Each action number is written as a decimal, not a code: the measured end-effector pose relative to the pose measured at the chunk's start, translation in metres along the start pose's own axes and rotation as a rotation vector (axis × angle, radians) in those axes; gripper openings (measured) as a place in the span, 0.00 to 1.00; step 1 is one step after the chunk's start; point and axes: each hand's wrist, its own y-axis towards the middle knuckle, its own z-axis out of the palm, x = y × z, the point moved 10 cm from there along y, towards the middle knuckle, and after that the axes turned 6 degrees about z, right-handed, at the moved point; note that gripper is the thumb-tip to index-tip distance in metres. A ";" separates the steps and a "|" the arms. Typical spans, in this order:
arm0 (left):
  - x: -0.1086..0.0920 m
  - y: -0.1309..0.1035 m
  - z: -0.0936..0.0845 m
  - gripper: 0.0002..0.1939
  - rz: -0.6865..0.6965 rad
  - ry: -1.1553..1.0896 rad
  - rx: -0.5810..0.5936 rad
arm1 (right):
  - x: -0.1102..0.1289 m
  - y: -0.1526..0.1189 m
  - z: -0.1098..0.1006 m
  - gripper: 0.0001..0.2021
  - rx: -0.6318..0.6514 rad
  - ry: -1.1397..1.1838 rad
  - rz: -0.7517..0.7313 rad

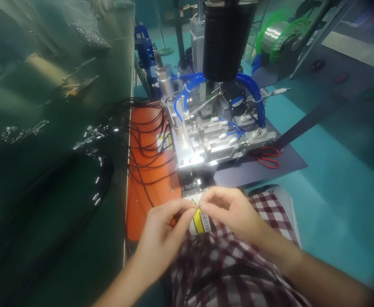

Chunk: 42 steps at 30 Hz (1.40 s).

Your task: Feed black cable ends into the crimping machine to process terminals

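My left hand (165, 224) and my right hand (234, 209) meet fingertip to fingertip just in front of the machine's near end. Both are closed in a pinch. Between their tips shows a thin light strand (201, 204), too fine to tell whether it is wire or something else. Right behind the fingers is a white label with a yellow arrow (199, 222). Beyond them stands the metal machine (206, 145), with blue air tubes (255, 91) arched over it.
Black cables (139, 164) cross an orange plate (155, 187) on the left. More cables and small metal parts (94, 134) lie on the dark green table (62, 256). Red-handled scissors (270, 157) rest at the right. A green wire spool (274, 36) stands behind; a black cylinder (223, 42) hangs above.
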 end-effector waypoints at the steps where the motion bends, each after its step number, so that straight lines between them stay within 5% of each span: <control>1: 0.002 0.000 0.001 0.08 -0.020 -0.046 0.001 | -0.002 0.001 0.002 0.06 0.016 0.042 0.030; 8: 0.013 0.001 0.000 0.10 -0.131 -0.238 -0.061 | 0.002 0.004 0.003 0.05 -0.036 0.072 0.017; 16: 0.003 0.002 -0.004 0.07 -0.034 -0.083 -0.103 | 0.035 -0.018 -0.019 0.07 -0.295 -0.405 -0.315; 23: 0.009 0.001 -0.004 0.07 -0.048 -0.081 -0.112 | 0.043 -0.031 -0.009 0.07 -0.283 -0.526 -0.444; 30: 0.017 -0.003 -0.008 0.07 -0.082 -0.095 -0.162 | 0.040 -0.055 0.018 0.13 -0.253 -0.908 -0.751; 36: 0.016 -0.005 -0.006 0.08 -0.091 -0.103 -0.157 | 0.022 -0.025 -0.022 0.03 -0.357 -0.382 -0.280; 42: 0.008 -0.002 -0.006 0.07 -0.042 -0.054 -0.153 | 0.001 -0.004 -0.004 0.09 -0.159 -0.062 0.022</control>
